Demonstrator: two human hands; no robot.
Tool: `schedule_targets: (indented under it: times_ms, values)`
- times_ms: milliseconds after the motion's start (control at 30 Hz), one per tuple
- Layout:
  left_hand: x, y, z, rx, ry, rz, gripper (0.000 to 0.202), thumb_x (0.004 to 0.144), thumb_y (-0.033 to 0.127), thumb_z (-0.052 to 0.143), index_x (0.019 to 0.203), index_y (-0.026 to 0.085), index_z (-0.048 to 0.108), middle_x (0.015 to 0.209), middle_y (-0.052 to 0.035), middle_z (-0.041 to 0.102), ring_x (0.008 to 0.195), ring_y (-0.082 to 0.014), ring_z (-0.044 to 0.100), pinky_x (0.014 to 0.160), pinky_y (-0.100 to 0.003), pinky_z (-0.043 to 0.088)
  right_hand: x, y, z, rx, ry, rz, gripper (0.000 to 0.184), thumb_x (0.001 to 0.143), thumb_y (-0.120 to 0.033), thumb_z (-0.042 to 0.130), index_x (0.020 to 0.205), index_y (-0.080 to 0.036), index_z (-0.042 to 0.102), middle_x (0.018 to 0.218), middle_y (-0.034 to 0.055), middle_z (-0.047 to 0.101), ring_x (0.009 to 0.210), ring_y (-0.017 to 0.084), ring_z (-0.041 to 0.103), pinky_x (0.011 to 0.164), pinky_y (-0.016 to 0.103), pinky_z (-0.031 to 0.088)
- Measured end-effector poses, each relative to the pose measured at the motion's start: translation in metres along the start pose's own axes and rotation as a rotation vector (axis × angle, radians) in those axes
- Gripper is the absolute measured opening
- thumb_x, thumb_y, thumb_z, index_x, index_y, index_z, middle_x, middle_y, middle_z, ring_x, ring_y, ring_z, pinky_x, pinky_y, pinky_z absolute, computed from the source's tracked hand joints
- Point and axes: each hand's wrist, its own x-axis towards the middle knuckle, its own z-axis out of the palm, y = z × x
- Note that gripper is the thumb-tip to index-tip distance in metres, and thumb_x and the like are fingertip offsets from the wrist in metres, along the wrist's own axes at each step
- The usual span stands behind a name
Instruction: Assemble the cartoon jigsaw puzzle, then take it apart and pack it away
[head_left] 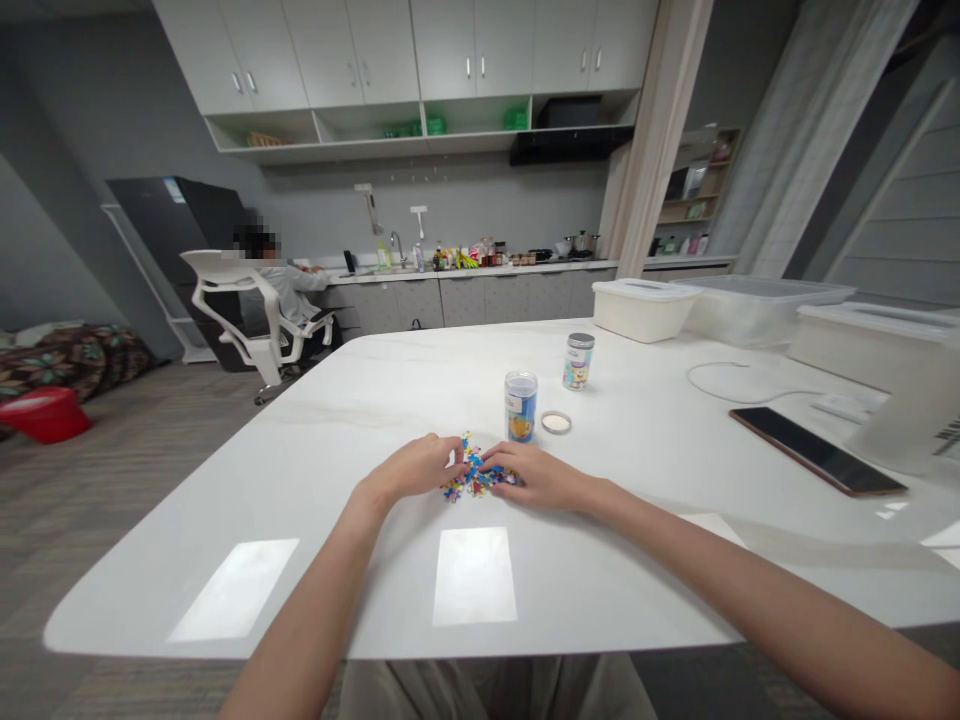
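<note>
left hand (409,470), right hand (536,476) nearly together on jigsaw pieces (471,472), grip unclear, puzzle canister (520,406) at one o'clock, round lid (556,422) at two o'clock

Bare forearms (795,620) run back from the fingers (442,460), and loose pale beige cloth trousers (495,690) show well below them.
</note>
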Motion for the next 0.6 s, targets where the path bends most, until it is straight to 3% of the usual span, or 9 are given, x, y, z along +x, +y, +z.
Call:
schedule_targets:
  times_ms: [300,600]
  values:
    - [-0.0017,-0.0021,-0.0066,-0.136,-0.033,0.041,0.021,0.088,0.033,0.048,0.087,0.021,0.065,0.064,0.0007,0.068,0.059,-0.0148,0.061,0.058,-0.023,0.039,-0.0003,0.0002,-0.0029,0.027,0.065,0.078,0.015,0.086,-0.018,0.060,0.101,-0.017,0.063,0.097,0.0085,0.064,0.092,0.019,0.060,0.081,0.034,0.048]
    - [-0.0005,-0.0024,-0.0013,-0.015,-0.028,0.028,0.023,0.088,0.030,0.046,0.097,0.022,0.066,0.068,-0.0013,0.069,0.061,-0.0169,0.062,0.058,-0.025,0.040,-0.0004,0.0026,-0.0013,0.076,0.123,0.107,0.011,0.079,-0.008,0.062,0.082,-0.018,0.061,0.097,0.0057,0.061,0.088,0.017,0.059,0.079,0.030,0.047]
